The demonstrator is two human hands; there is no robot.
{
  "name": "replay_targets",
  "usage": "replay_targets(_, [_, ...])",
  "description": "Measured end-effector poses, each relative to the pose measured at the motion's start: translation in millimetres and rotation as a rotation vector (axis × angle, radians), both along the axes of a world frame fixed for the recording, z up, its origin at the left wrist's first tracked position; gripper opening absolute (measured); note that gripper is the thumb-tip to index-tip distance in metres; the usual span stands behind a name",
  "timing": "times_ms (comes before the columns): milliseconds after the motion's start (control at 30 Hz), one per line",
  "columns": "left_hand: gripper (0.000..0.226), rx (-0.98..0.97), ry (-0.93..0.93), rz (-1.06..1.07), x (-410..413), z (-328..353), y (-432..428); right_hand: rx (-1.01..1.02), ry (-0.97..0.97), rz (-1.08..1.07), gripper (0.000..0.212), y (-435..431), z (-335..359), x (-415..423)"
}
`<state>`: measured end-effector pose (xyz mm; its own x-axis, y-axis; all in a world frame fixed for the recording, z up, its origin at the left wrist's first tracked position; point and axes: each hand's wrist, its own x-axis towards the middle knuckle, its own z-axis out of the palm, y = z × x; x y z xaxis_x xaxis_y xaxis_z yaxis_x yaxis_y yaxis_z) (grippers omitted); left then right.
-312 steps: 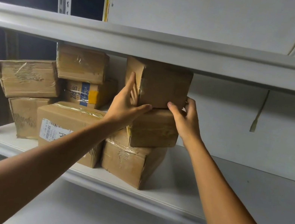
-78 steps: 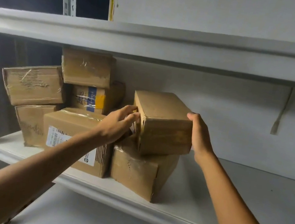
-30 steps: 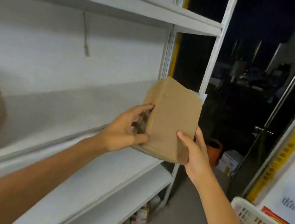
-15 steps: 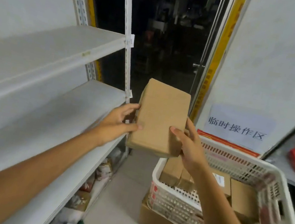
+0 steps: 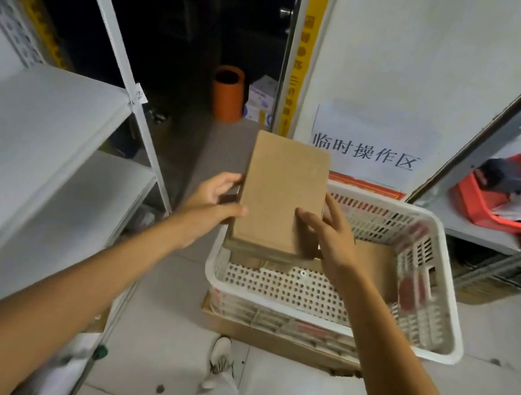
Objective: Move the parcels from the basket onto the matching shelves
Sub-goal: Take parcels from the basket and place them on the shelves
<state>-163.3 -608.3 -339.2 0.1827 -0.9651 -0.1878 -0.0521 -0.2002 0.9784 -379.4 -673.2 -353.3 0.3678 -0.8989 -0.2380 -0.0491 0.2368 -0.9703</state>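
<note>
Here we hold the brown parcel (image 5: 281, 197) just above the left end of the white basket (image 5: 452, 335), left hand (image 5: 210, 206) and right hand (image 5: 332, 236) clamping its sides, fingers (image 5: 306, 215) curled onto its face. More parcels (image 5: 376, 263) lie inside the basket; grey shelves (image 5: 39, 123) stand left of it.

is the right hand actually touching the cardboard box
Touching. The head view shows the right hand gripping the cardboard box: thumb on its top face, fingers round its right edge.
</note>
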Motion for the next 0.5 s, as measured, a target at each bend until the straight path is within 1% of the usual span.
replay_targets(100, [0.049, 0.045, 0.048, 0.014, -2, -23, -33, 0.042, 0.062, 0.010, 0.059, -32, -16, -1])
replay_targets(233, [0.053, 0.106, 0.106, 0.043, -7, -55, -62, 0.000, 0.195, 0.007, 0.053, -70, -39, 4])
replay_targets(333, [0.053, 0.158, 0.104, 0.096, -17, -77, -72, -0.094, 0.397, -0.002, 0.049, -87, -56, 9])
replay_targets(367, [0.053, 0.169, 0.101, 0.110, -20, -84, -75, -0.108, 0.463, 0.013, 0.050, -92, -61, 9])
replay_targets(433, [0.053, 0.198, 0.106, 0.129, -26, -97, -79, -0.060, 0.542, 0.075, 0.064, -102, -69, 15])
replay_targets(500, [0.057, 0.255, 0.124, 0.167, -36, -109, -82, -0.053, 0.668, 0.145, 0.091, -110, -77, 21])
